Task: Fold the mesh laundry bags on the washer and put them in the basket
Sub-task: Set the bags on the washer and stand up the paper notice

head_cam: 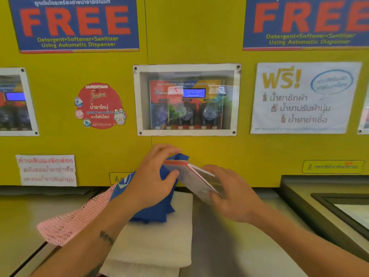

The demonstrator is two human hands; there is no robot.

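Observation:
My left hand (153,176) and my right hand (231,188) both hold a folded grey mesh bag with a red edge (191,176), lifted above the washer top (229,246). The left hand pinches its left end; the right hand's fingers curl around its right side. Under my left hand lies a blue cloth bag (157,212). A pink mesh bag (71,222) lies to the left, partly under my left forearm. A folded white mesh bag (159,242) lies flat on the washer beneath them. No basket is in view.
A yellow wall panel (199,47) with posters and a windowed chemical dispenser (187,100) stands right behind the washer. A second washer's dark lid frame (323,204) is at the right. A seam between machines runs at the lower left.

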